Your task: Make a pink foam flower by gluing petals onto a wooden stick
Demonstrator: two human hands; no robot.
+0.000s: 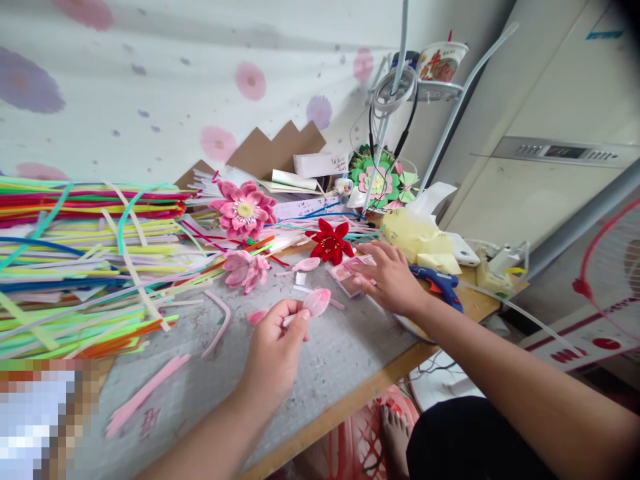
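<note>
My left hand (277, 347) is closed in a pinch on a pink pipe-cleaner petal (316, 302) above the grey table top (330, 353). My right hand (389, 275) lies flat with fingers spread on a small flat pack of pink pieces (346, 275). Just beyond it sits a red pipe-cleaner flower (330, 241). A small pink flower (246, 268) lies left of the hands, and a loose pink petal (306, 265) rests between them. A larger pink flower (245, 209) stands farther back.
A big pile of coloured pipe cleaners (80, 260) fills the left side. A blue glue gun (437, 283) lies right of my right hand, by yellow bags (413, 235). Loose pink strips (145, 393) lie near the front. A stand pole (387, 100) rises behind.
</note>
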